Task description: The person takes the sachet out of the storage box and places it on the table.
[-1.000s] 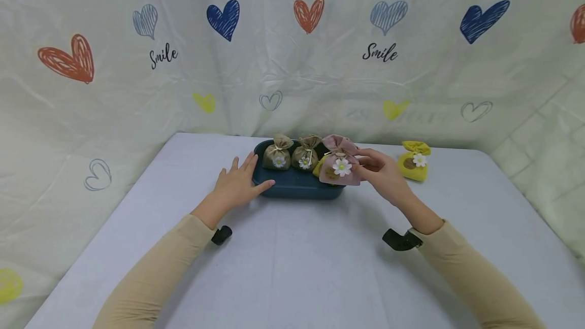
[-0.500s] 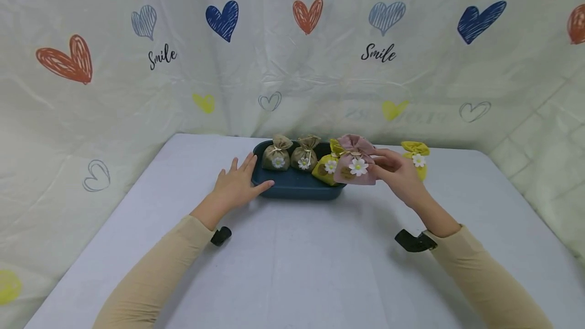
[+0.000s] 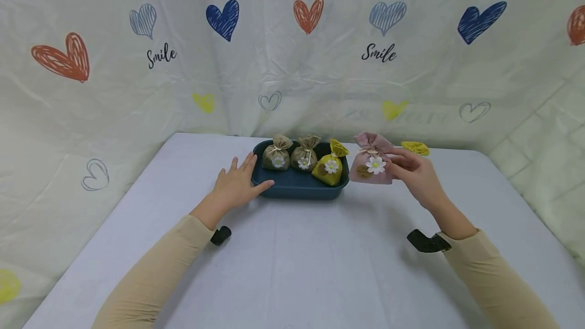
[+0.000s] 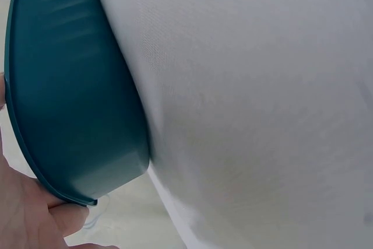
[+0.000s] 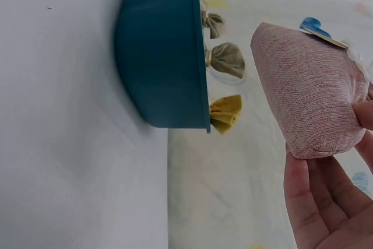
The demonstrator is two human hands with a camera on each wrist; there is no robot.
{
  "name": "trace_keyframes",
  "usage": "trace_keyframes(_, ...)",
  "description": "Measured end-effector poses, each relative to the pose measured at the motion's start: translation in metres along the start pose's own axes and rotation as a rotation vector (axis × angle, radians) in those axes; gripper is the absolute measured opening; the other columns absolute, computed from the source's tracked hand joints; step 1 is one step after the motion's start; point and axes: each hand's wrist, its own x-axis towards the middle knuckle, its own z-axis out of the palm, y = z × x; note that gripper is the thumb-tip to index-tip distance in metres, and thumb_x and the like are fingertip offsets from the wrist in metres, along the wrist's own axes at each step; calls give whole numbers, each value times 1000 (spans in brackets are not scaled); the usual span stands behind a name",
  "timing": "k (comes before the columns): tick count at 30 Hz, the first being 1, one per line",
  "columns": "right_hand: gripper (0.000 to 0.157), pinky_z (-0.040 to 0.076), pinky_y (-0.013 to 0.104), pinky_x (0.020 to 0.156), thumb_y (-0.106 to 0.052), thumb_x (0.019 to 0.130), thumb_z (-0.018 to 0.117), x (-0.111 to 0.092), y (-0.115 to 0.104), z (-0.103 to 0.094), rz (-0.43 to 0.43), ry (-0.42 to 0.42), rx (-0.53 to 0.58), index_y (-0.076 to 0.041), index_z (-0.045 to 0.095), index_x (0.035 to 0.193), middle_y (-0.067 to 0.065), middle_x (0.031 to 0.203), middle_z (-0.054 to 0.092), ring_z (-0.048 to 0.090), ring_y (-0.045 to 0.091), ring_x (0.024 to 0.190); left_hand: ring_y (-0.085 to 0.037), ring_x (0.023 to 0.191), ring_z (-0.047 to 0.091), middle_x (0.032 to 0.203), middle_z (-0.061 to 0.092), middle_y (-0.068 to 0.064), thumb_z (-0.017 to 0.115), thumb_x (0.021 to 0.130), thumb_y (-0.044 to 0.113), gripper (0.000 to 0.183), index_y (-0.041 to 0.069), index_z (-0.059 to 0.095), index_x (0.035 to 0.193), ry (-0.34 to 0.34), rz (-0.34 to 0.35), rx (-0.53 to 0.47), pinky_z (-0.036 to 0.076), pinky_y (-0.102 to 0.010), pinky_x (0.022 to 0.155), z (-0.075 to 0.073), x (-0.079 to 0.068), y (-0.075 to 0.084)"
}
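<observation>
A pink drawstring pouch with a white daisy hangs above the table, just right of the teal tray. My right hand pinches its right side between thumb and fingers; the right wrist view shows the pink cloth close up. Two brown pouches, one at the left and one beside it, stand in the tray, with a yellow pouch leaning at its right end. My left hand, fingers spread and straight, rests on the tray's left end. Its fingers touch the rim in the left wrist view.
Behind my right hand another yellow pouch is mostly hidden, only its top showing. A white cloth covers the table. Behind the table's far edge hangs a pale curtain printed with hearts and words.
My right hand has carried the pink pouch rightward from above the tray's right end, uncovering the yellow pouch inside. It now covers most of the yellow pouch at the right. My left hand stays put.
</observation>
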Motion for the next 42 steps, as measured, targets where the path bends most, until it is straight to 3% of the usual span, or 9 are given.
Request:
trace_keyframes(5,29,55,15,77,-3,101,64,-3,6,-9,1,21,63,-26,72,117,-20,102,70,67,-3,93,-45,154,9,172,8,-7,44,97,75,100,10,10,166,-3,3,3,17,-71,115,1,0,0)
trace_keyframes(8,31,55,14,76,-5,101,65,-5,9,-16,17,38,112,-33,72,113,-18,102,71,66,-2,93,-45,154,9,172,8,-8,44,97,75,100,10,10,166,-4,5,8,17,-71,115,1,0,1)
trace_keyframes(16,39,52,10,75,1,99,63,-7,15,-28,19,113,88,-34,74,110,-19,97,71,66,-4,89,-45,154,8,172,8,-7,43,97,76,101,10,9,166,-2,4,6,17,-71,115,1,0,1)
trace_keyframes(20,37,52,11,75,3,98,64,-5,18,-31,7,124,127,-30,75,110,-17,96,73,66,-3,89,-45,154,8,172,7,-7,42,97,77,102,11,8,166,1,5,15,17,-70,115,2,2,-1)
trace_keyframes(29,35,53,11,73,0,99,64,-4,25,-41,24,147,81,-34,72,108,-20,96,72,66,-4,85,-45,154,9,172,8,-7,42,97,76,101,10,9,166,8,9,9,17,-71,115,2,2,-1)
trace_keyframes(37,38,55,13,70,6,99,61,-2,32,-54,5,127,222,-27,77,107,-14,94,75,68,-2,84,-45,154,8,172,8,-8,42,97,77,102,10,10,166,0,6,7,16,-71,115,1,2,-1)
trace_keyframes(42,38,55,13,70,6,99,60,-1,35,-64,7,122,241,-27,77,108,-14,95,75,68,-2,86,-44,154,8,172,7,-7,43,97,76,101,11,9,166,1,5,4,17,-71,115,1,2,-1)
